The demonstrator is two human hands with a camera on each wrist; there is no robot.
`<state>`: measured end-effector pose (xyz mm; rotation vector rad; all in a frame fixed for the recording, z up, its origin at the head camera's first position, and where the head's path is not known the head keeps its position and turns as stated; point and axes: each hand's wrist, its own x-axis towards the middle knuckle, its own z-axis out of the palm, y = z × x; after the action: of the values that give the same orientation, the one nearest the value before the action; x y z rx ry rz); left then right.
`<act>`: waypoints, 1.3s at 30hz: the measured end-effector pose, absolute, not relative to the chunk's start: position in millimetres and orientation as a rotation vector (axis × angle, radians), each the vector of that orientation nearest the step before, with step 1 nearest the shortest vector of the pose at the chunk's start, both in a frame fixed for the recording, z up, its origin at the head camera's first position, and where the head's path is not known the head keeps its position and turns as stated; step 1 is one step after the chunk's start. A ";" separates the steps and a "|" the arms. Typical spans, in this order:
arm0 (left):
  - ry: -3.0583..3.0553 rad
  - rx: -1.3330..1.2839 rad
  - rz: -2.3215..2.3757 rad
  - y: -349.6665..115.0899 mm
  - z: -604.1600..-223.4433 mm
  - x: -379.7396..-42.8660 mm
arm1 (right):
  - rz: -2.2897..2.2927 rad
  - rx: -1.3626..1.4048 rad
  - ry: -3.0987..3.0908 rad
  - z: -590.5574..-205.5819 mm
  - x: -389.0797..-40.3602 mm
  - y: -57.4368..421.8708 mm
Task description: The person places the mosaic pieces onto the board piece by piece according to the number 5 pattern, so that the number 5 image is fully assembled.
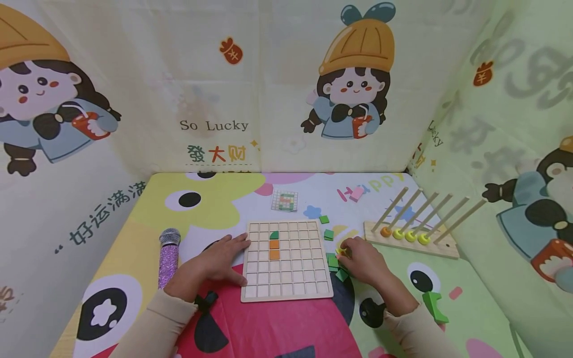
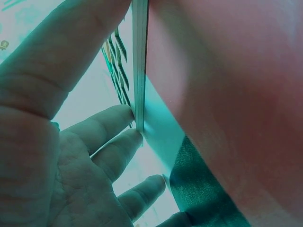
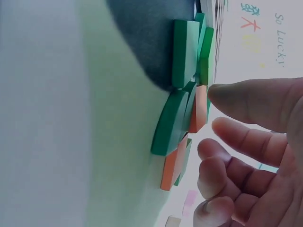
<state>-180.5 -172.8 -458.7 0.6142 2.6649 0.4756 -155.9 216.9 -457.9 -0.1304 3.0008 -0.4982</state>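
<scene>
Left hand (image 1: 221, 258) lay flat-angled at wooden grid board's (image 1: 291, 276) left edge, fingers extended, thumb spread toward lower corner, gripping nothing. Right hand (image 1: 364, 261) reached in palm down beyond board's right edge, fingers loosely bent, thumb and index parted with nothing between; tips just beside yellow pieces (image 1: 341, 251). Green tiles (image 1: 332, 261) clustered between hand and board. Board held green round-cornered tile (image 1: 274, 235) above two orange squares (image 1: 274, 254). Farther out: grid pattern card (image 1: 284, 200) behind board, peg stand (image 1: 371, 234) right, glittery purple microphone (image 1: 169, 258) left.
</scene>
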 end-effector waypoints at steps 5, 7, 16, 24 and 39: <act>2.663 0.614 0.471 -172.0 -457.1 -179.7 | -0.450 -0.094 2.990 -459.6 -155.2 217.7; 2.663 0.608 0.473 -171.7 -457.0 -179.7 | -0.446 -0.079 2.982 -459.6 -155.1 217.6; 2.664 0.599 0.478 -171.5 -457.6 -178.9 | -0.470 -0.029 2.966 -462.3 -159.2 217.5; 2.664 0.593 0.464 -171.4 -458.9 -180.1 | -0.566 -0.028 2.960 -458.3 -157.8 215.2; 2.656 0.594 0.491 -170.9 -454.2 -178.5 | -0.820 -0.116 2.968 -453.5 -165.9 208.6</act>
<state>-178.5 -170.9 -454.2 0.5944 2.6560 0.4906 -165.9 208.6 -453.5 -0.1163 2.9685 -0.8199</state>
